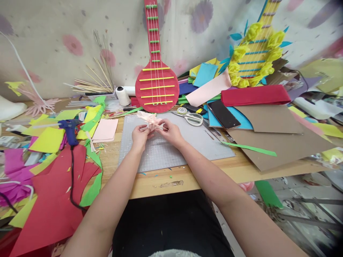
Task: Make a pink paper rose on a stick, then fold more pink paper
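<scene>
My left hand (140, 137) and my right hand (172, 133) meet over the grey cutting mat (187, 148), their fingers closed on a crumpled piece of pale pink crepe paper (150, 118). A thin pale strip or stick lies under my right fingertips; I cannot make out which. Just behind the hands stands a red paper lute (157, 87) with yellow and green bars and white strings. To the right on the mat lie scissors (194, 119) with pale handles. Left of the mat is a stack of pale pink paper squares (105, 130).
A blue glue gun (69, 129) with a black cord sits at left among red paper (57, 182) and yellow scraps. A black phone (224, 114) lies at right beside brown cardboard (278, 142). White thread (123, 96) and a yellow flower-trimmed instrument (253, 57) stand behind.
</scene>
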Demonstrator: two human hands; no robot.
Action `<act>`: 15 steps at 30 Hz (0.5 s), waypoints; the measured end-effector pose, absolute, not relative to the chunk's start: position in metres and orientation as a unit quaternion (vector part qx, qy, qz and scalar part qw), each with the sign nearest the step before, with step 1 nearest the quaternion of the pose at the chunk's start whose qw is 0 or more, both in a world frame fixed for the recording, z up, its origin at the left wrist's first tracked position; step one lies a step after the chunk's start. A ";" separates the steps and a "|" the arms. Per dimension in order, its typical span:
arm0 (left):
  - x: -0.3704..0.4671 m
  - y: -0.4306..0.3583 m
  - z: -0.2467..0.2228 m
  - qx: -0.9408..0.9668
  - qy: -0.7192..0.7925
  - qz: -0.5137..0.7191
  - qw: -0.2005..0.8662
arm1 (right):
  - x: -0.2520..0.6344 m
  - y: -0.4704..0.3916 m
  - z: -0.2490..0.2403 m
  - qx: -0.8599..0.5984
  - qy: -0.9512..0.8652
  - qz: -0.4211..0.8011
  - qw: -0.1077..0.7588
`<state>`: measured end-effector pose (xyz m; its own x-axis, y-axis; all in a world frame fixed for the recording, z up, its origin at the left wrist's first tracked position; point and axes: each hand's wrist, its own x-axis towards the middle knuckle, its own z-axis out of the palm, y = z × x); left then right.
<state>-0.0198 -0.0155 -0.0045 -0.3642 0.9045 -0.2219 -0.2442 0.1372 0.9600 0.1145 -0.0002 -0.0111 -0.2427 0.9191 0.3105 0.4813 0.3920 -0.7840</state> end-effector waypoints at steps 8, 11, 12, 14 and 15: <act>-0.016 -0.015 -0.008 0.317 0.554 0.603 0.479 | 0.110 0.008 -0.018 -0.500 -0.659 0.373 0.421; -0.014 -0.015 -0.010 0.332 0.542 0.597 0.489 | 0.107 0.011 -0.023 -0.484 -0.655 0.394 0.426; -0.013 -0.015 -0.010 0.333 0.541 0.593 0.495 | 0.106 0.011 -0.025 -0.484 -0.653 0.396 0.428; -0.012 -0.014 -0.010 0.328 0.541 0.589 0.503 | 0.105 0.011 -0.026 -0.484 -0.647 0.402 0.431; -0.012 -0.014 -0.009 0.324 0.543 0.586 0.507 | 0.105 0.011 -0.026 -0.482 -0.644 0.407 0.433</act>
<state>-0.0121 -0.0141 -0.0089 -0.2762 0.9458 -0.1708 -0.2431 0.1032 0.9645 0.1051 0.0109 -0.0262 -0.1609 0.9731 0.1648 0.2682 0.2038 -0.9416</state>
